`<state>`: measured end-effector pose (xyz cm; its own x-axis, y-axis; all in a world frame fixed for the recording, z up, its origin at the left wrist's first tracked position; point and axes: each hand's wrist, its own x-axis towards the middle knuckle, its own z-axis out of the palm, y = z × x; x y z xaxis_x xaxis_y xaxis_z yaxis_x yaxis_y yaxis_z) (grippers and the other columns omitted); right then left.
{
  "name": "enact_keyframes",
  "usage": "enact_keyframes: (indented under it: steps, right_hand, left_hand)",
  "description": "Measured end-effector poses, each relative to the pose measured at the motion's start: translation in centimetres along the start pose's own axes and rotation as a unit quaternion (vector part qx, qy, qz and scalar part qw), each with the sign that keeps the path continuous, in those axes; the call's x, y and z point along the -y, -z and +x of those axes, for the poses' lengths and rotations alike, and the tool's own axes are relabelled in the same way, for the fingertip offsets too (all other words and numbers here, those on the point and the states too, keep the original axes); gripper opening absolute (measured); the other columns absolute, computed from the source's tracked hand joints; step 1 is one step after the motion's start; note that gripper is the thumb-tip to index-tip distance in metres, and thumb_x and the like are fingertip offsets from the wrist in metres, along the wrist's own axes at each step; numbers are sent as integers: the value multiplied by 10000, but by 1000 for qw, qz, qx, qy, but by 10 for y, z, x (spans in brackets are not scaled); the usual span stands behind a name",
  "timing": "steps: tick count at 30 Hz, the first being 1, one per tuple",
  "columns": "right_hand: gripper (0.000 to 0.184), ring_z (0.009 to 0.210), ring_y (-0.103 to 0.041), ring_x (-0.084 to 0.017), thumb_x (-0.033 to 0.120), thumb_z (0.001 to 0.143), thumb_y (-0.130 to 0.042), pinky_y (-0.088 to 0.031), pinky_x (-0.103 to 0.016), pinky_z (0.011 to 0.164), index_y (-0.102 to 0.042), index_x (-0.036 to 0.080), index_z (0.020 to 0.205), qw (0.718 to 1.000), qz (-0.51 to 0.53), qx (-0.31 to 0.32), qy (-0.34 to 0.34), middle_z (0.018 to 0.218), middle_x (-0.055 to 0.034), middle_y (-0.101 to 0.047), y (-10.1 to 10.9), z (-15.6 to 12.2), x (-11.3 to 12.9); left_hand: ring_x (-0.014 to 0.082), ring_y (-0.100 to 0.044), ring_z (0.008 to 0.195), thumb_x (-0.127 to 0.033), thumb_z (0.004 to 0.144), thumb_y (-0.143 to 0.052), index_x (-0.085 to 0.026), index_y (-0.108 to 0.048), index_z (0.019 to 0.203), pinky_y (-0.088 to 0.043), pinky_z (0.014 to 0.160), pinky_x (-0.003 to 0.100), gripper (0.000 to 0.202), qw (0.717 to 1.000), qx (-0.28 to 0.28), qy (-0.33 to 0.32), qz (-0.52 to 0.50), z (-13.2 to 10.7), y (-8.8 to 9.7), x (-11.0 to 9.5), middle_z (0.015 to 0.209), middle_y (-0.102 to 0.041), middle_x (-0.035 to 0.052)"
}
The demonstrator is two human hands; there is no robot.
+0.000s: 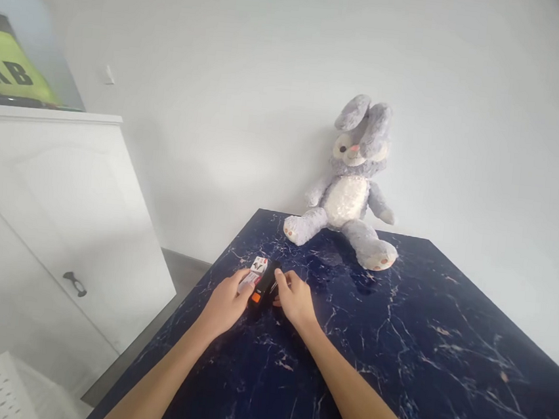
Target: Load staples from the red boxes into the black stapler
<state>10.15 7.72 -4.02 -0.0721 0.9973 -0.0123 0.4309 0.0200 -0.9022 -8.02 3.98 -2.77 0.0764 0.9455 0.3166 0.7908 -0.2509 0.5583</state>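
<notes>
Box [259,264] pinched in my left hand [225,302], black item [267,278] held in my right hand [296,301]; positioning seems underway, next wanting steady grip

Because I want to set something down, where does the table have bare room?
Widest: the blue marbled tabletop bordered by the right forearm, plush rabbit and right edge. Smaller: between right and left forearm. Crowded: around the left hand, right hand, white box and black-orange object; also under the rabbit.
</notes>
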Motion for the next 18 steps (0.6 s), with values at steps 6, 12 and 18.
enact_keyframes:
  steps: [6, 12, 18]
  right_hand:
    - [404, 849, -690, -177, 479, 946, -378, -604, -241, 589, -499, 231, 1241, 994, 101, -17, 42, 1301, -85, -587, 6, -1, -11]
    - [416, 795, -679, -176, 418, 919, -441, -612, -260, 574, -488, 258, 1300, 989, 134, 10, 58, 1274, -59, -612, 5, 4, -9]
    - [335, 748, -670, -170, 389, 893, -472, -595, -248, 503, -578, 236, 1171, 986, 149, 2, 73, 1159, -56, -652, 5, 7, -11]
  left_hand:
    - [249, -622, 1030, -269, 893, -539, -255, -586, 1245, -509, 819, 347, 355, 999, 23, -46, 16, -4, 5, -9, 1155, -653, 77]
    - [261, -583, 1085, -257, 918, -494, -255, -578, 1241, -500, 870, 370, 334, 997, 37, -59, 29, -3, 5, -11, 1200, -619, 73]
    - [264, -546, 1160, -232, 946, -435, -262, -585, 1243, -453, 972, 404, 334, 997, 16, -67, 42, -1, 1, -9, 1240, -609, 65]
